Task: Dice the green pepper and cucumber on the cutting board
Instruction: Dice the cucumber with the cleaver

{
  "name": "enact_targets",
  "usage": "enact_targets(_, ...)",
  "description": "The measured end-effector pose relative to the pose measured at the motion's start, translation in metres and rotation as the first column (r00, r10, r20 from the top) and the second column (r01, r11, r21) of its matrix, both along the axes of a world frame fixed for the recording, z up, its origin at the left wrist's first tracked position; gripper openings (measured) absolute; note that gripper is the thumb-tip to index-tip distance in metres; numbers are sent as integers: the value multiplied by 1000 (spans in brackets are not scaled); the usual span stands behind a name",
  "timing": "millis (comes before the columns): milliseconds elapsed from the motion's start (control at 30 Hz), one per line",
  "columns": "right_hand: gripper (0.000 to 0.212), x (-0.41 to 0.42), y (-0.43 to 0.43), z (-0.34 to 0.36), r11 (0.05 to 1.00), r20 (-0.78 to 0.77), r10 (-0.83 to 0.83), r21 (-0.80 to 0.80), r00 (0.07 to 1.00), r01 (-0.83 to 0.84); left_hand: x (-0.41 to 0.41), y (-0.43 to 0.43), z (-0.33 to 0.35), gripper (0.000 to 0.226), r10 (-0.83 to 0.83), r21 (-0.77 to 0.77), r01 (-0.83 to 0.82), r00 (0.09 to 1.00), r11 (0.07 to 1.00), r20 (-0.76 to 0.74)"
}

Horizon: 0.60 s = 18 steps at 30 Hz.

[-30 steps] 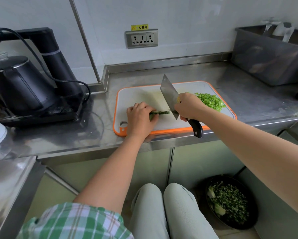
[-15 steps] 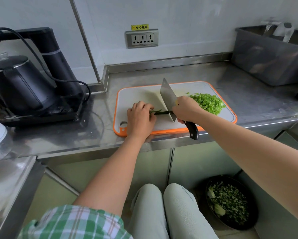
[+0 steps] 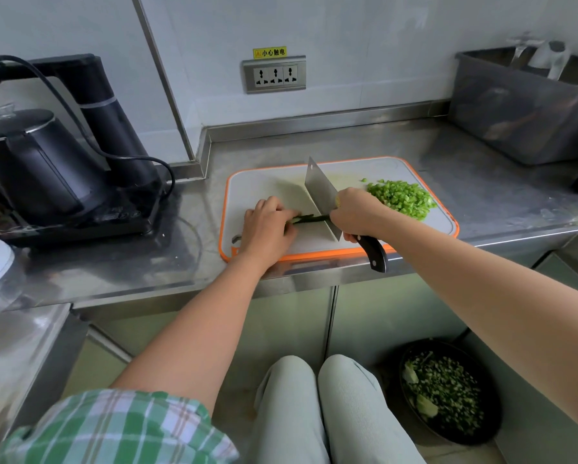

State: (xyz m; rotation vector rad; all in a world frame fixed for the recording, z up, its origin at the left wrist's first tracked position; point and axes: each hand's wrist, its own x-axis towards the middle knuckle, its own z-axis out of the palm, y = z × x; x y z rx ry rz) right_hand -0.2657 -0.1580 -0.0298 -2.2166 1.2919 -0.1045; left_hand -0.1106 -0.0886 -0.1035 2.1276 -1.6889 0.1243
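My left hand (image 3: 267, 226) pins thin dark-green vegetable strips (image 3: 309, 218) under curled fingers on the white, orange-rimmed plastic cutting board (image 3: 274, 182). Just right of it, my right hand (image 3: 354, 214) grips the black-handled steel cleaver (image 3: 321, 192), edge down across the strips. Beyond my right hand lies a heap of light-green dice (image 3: 403, 197).

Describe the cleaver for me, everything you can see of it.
The cleaver has a broad, rectangular blade of bright steel with a small hole near its far top corner, and a dark handle with pale rivets that juts past the near edge of the cutting board. The blade stands almost upright, edge down across a dark green strip. The right hand grips it where handle meets blade; the left hand holds the strip a little to the blade's left.
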Motion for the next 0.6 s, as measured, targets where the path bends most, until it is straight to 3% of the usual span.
enact_targets(133, 8, -1, -3, -6, 996, 26, -39, -76, 999, 41, 10, -3, -3, 40, -100, -63, 98, 994, 993, -34)
enact_targets(300, 13, -7, -5, 3, 994, 77, -29, -104, 997, 37, 0, -7, 2, 46, -56, 29, 54, 997, 998, 54)
enact_targets(467, 9, -5, 3, 9, 996, -12, 24, -80, 1000, -25, -9, -3, -1, 25, 57, -100, -56, 998, 993, 12)
enact_targets(600, 12, -4, 5, 3, 999, -17, 15, -35, 1000, -15, -10, -1, -3, 20, 47, -161, -52, 998, 986, -36)
